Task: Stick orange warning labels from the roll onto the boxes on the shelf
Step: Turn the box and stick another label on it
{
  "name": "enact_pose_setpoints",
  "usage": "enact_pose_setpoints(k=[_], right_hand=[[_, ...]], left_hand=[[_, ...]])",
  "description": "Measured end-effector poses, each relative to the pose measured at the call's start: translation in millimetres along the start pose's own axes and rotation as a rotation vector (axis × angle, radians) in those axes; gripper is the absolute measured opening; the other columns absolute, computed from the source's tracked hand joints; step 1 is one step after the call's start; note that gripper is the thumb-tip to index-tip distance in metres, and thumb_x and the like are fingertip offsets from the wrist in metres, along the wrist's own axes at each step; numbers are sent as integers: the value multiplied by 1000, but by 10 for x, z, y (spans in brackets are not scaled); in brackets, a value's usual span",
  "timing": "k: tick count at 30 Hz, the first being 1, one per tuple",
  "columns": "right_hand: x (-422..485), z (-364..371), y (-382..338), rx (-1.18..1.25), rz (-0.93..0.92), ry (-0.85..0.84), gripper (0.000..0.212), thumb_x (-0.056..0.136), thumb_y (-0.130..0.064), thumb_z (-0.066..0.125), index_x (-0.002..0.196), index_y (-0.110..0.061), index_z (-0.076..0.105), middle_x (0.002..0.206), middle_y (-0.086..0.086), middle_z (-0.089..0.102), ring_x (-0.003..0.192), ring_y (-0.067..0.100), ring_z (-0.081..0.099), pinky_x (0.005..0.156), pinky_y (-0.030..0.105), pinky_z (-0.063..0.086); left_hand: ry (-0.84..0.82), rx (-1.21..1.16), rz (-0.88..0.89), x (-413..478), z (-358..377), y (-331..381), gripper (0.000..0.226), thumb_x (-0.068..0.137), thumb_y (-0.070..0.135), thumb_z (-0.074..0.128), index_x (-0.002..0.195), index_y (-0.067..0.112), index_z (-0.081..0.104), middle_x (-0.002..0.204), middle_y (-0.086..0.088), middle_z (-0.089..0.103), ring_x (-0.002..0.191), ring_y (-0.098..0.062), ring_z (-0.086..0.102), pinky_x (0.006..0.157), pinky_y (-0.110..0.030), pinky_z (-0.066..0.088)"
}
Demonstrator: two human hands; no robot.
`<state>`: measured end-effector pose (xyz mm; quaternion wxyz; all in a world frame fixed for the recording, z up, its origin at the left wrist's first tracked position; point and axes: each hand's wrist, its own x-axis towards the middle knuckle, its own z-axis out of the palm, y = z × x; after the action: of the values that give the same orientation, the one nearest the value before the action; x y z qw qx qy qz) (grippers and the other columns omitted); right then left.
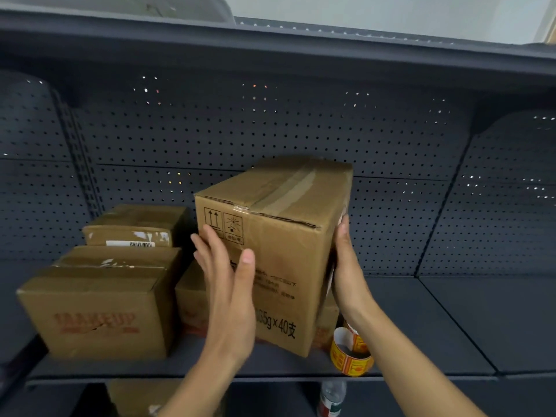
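A tall brown cardboard box [279,236] with arrow marks and "x40" print is tilted above the dark shelf [421,326], carried between my two hands. My left hand [228,284] presses flat against its left front face, fingers straight. On the box's right side, my right hand [346,266] lies flat with straight fingers. The roll of orange warning labels [350,353] lies on the shelf near the front edge, just under my right forearm.
A "MAKEUP" box [96,311] stands at the left with two flatter boxes [132,230] stacked behind it. Another box [189,296] sits behind the carried one. A water bottle [331,398] and a box stand on the shelf below. Perforated back panel behind.
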<state>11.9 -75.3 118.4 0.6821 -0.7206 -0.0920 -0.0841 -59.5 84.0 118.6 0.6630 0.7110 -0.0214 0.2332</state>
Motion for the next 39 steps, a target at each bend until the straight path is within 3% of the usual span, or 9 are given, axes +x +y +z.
enact_pose_setpoints(k=[5, 8, 11, 15, 18, 24, 27, 32, 39], right_hand=[[-234, 144, -196, -85, 64, 3, 83, 79, -83, 21, 147, -55, -18, 160, -24, -22, 147, -2, -21, 124, 45, -5], [-334, 228, -234, -152, 96, -31, 82, 81, -78, 25, 143, -56, -24, 157, -21, -30, 146, 3, -26, 122, 45, -2], [-367, 277, -180, -195, 82, -39, 82, 81, -76, 32, 140, -60, -22, 157, -20, -32, 149, 7, -23, 125, 48, 1], [-370, 210, -110, -182, 5, 59, 75, 88, -67, 40, 150, -56, -1, 161, -29, -9, 146, -6, -6, 121, 34, 7], [-284, 73, -87, -167, -63, 218, 56, 98, -52, 45, 149, -50, 21, 157, -26, 15, 144, 0, 19, 118, 34, 24], [252, -386, -30, -148, 31, 395, 66, 101, -55, 41, 157, -38, 10, 164, -8, 15, 149, 17, 21, 120, 48, 24], [448, -544, -3, -75, 105, 349, 70, 98, -63, 36, 156, -42, 4, 166, -9, 15, 152, 17, 16, 123, 50, 18], [504, -617, -10, 27, 88, 267, 65, 98, -61, 40, 155, -36, 24, 158, -9, 34, 145, 13, 31, 121, 42, 23], [187, -598, -92, -38, -84, 238, 41, 100, -34, 54, 141, -36, 46, 134, -14, 60, 124, 8, 55, 109, 42, 43]], left_hand=[[-46, -135, 50, 367, -200, -163, 95, 75, 91, 35, 154, 52, 0, 163, 30, -7, 147, 12, -8, 124, -36, -2], [-110, -130, 54, 652, -333, -329, 82, 84, 85, 36, 154, 53, 7, 166, 21, 8, 153, -4, 5, 125, -51, 7], [-126, -53, 31, 803, -383, -316, 93, 79, 89, 38, 156, 49, 4, 166, 21, 6, 153, -2, 4, 126, -49, 7], [-103, 41, 13, 837, -374, -237, 103, 73, 89, 37, 158, 42, 2, 166, 20, 4, 151, 2, 4, 127, -41, 7], [-46, 49, 20, 762, -347, -226, 97, 77, 82, 35, 158, 39, 6, 166, 20, 7, 151, 3, 4, 127, -40, 7], [69, 24, 25, 205, -192, -116, 81, 86, 72, 35, 157, 44, 8, 164, 27, 5, 148, 10, 3, 126, -38, 9], [39, 6, 52, -102, -78, -120, 81, 84, 75, 36, 155, 49, 8, 161, 34, 4, 145, 17, 1, 126, -35, 8], [-80, -145, 14, -129, -11, -183, 94, 74, 86, 52, 151, 60, 5, 162, 28, 17, 151, 1, 15, 124, -48, 19], [-95, -204, 58, 309, -251, -49, 62, 93, 43, 59, 150, 37, 36, 133, 18, 62, 122, -1, 59, 97, -26, 50]])
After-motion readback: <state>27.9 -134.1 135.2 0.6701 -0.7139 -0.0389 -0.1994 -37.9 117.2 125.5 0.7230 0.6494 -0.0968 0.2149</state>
